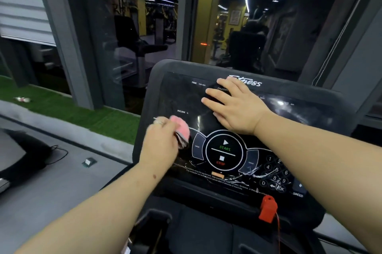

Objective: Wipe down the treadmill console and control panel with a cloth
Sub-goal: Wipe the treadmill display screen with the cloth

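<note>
The black treadmill console (177, 92) fills the middle of the view. My right hand (233, 107) lies flat with straight fingers on a dark cloth (216, 93), pressing it on the upper display near the CALORIES label. My left hand (161, 142) grips a pink, blurred pad or cloth (182, 129) at the console's left side, just left of the round START/STOP control (224, 151). The panel's lower glass shows white cracks or scratches near the number keypad (276, 173).
A red safety key (268, 209) with a cord clips to the console's lower right. Dark windows (134, 37) stand right behind the console. A strip of green turf (72, 109) and a grey floor with a cable (60, 150) lie to the left.
</note>
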Action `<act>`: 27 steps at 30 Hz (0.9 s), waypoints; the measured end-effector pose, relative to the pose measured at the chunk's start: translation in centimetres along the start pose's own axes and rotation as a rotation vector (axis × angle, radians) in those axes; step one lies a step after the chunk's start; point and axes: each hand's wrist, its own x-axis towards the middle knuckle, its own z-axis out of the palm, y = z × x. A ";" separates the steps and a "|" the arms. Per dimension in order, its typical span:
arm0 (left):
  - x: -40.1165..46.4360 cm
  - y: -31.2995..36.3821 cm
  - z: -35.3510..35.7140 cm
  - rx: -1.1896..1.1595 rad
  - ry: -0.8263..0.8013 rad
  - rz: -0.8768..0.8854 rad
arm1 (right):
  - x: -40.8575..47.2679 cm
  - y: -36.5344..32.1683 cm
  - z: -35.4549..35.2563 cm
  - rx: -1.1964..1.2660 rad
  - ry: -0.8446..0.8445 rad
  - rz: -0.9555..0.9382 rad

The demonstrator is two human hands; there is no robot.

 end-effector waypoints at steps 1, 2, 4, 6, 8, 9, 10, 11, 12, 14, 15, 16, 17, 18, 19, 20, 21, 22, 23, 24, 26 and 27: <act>0.2 0.3 0.0 -0.004 0.046 -0.082 | 0.0 0.0 0.0 0.004 0.001 0.002; -0.4 1.0 0.2 0.008 0.065 -0.094 | 0.0 0.0 0.0 0.003 0.000 0.001; -3.4 2.9 1.2 0.036 -0.047 0.016 | -0.1 0.0 0.0 0.002 -0.004 0.000; -5.0 2.9 1.2 0.061 -0.141 0.186 | -0.1 0.0 0.0 0.003 -0.002 0.004; -2.5 1.4 0.3 0.072 -0.146 0.138 | -0.1 0.0 0.0 0.000 -0.006 0.001; -1.0 0.5 -0.1 0.064 -0.055 -0.003 | -0.1 0.0 0.0 0.003 -0.008 0.001; -0.1 0.0 -0.5 0.055 0.033 -0.147 | -0.1 0.0 0.0 0.006 -0.007 0.004; -0.3 0.0 -0.4 0.060 0.070 -0.219 | -0.1 0.0 0.0 0.007 -0.003 0.006; -1.3 0.4 0.0 0.084 0.061 -0.197 | -0.2 0.0 0.1 0.010 0.002 0.005; -4.9 1.7 1.1 0.110 -0.080 -0.043 | -0.2 0.1 0.1 0.010 0.008 0.002; -6.0 1.6 1.3 0.104 -0.116 0.042 | -0.2 0.0 0.1 0.008 0.011 0.001; -5.8 1.3 0.7 0.091 -0.145 0.100 | -0.2 0.1 0.1 0.004 0.014 -0.001; -4.5 0.8 0.0 0.079 -0.147 0.094 | -0.1 0.1 0.2 0.001 0.014 -0.003; -3.1 -0.1 -0.4 0.067 -0.094 0.007 | -0.1 0.1 0.2 0.002 0.013 -0.004; -1.8 -0.5 -0.9 0.047 -0.014 -0.137 | -0.1 0.1 0.2 0.004 0.016 -0.003; -1.2 -0.7 -1.1 0.042 0.046 -0.247 | -0.1 0.1 0.2 0.006 0.022 0.000; -1.5 -0.4 -0.9 0.052 0.067 -0.270 | -0.1 0.1 0.3 0.009 0.026 0.000; -2.6 0.2 -0.2 0.087 0.044 -0.215 | -0.1 0.1 0.3 0.012 0.027 0.000; -4.2 0.8 0.6 0.101 -0.034 -0.133 | -0.1 0.1 0.3 0.013 0.027 -0.001; -6.1 1.3 1.3 0.091 -0.105 -0.047 | -0.1 0.1 0.3 0.012 0.029 -0.002; -6.9 0.8 1.1 0.064 -0.166 0.078 | -0.1 0.1 0.4 0.005 0.033 -0.001; -5.7 0.2 0.6 0.048 -0.156 0.059 | -0.1 0.1 0.4 0.006 0.033 -0.001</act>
